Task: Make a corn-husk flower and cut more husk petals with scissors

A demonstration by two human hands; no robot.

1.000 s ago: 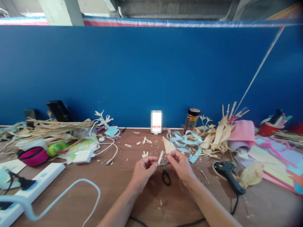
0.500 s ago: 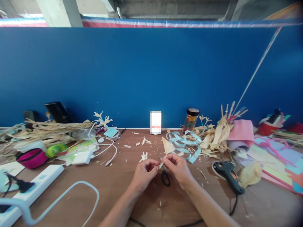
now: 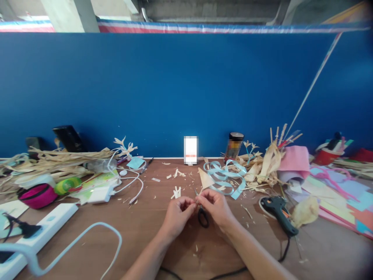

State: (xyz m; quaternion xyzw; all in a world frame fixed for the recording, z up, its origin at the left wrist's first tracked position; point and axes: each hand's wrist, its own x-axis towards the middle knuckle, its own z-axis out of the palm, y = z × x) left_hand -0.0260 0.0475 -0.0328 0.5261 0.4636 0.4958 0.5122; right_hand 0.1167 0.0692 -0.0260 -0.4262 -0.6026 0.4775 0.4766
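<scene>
Near the middle of the table, my left hand (image 3: 179, 214) and my right hand (image 3: 215, 206) meet at the fingertips. Both are closed in a pinch on a small pale strip, mostly hidden between the fingers. Scissors with black handles (image 3: 203, 217) lie on the table under my right hand, their blades partly covered. A pale triangular husk piece (image 3: 205, 179) lies just beyond my right hand, beside a loosely coiled light blue ribbon (image 3: 225, 177). Small cut strips (image 3: 176, 192) lie beyond my left hand.
At the right are a glue gun (image 3: 279, 216), coloured papers (image 3: 335, 198) and dried husks (image 3: 269, 165). A jar (image 3: 234, 147) stands by the blue partition (image 3: 175, 85). A power strip (image 3: 40, 235), white cables and a pink pouch (image 3: 37, 195) occupy the left.
My hands have drawn closer together, and the pale strip that showed between them is now mostly covered by the fingers. The view has shifted slightly.
</scene>
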